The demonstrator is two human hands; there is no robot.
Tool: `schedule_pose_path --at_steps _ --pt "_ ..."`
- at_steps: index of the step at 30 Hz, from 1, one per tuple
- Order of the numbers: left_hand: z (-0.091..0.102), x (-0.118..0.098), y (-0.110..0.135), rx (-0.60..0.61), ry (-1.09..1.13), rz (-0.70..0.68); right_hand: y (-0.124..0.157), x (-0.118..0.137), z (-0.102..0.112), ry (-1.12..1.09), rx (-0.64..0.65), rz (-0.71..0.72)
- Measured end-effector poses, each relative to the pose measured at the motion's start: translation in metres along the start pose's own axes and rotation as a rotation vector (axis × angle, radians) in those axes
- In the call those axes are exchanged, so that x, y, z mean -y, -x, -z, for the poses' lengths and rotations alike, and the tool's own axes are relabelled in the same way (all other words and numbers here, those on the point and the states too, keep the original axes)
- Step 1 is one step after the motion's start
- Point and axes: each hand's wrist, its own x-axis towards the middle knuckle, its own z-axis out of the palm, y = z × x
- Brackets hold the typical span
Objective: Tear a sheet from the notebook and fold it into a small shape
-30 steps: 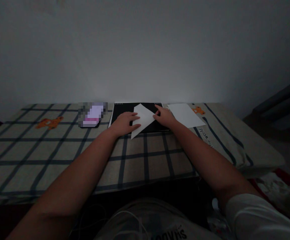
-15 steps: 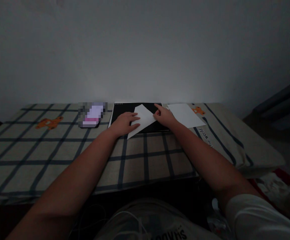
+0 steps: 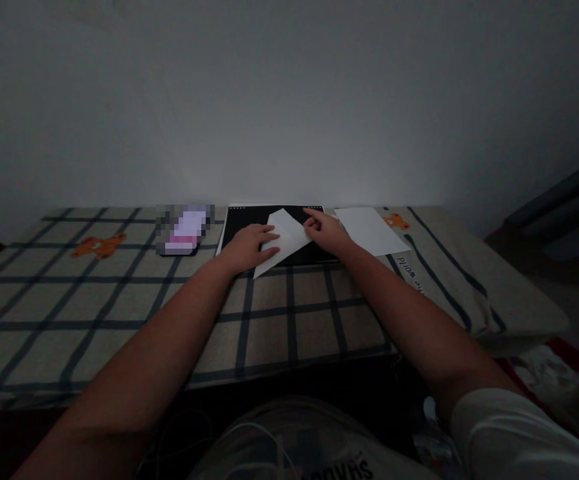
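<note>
A folded white sheet of paper (image 3: 285,239) lies as a pointed shape on a black pad (image 3: 249,221) at the far side of the checked cloth. My left hand (image 3: 248,247) rests flat on the paper's left part, fingers stretched out over it. My right hand (image 3: 327,231) is at the paper's right edge with the index finger pressing down on it and the other fingers curled in. The paper's lower tip sticks out past the pad's near edge onto the cloth.
A second white sheet (image 3: 370,229) lies flat to the right of the pad. A lit phone (image 3: 185,230) sits left of it. The checked cloth (image 3: 119,300) with orange bear prints covers the surface, backed by a plain wall. Dark objects stand at the right.
The paper turned slightly, its lower tip swinging left. My right index finger slid a little left along the paper's edge. My left hand stayed in place.
</note>
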Motion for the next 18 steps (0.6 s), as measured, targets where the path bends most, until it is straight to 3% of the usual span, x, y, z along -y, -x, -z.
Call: schedule_pose_path --at_steps 7,18 --pt "-0.001 0.002 0.0 -0.026 0.027 -0.026 -0.004 -0.003 -0.003 -0.222 -0.047 0.002" --pt "-0.001 0.003 -0.001 -0.037 0.002 -0.046 -0.009 -0.012 -0.009 -0.279 -0.069 0.099"
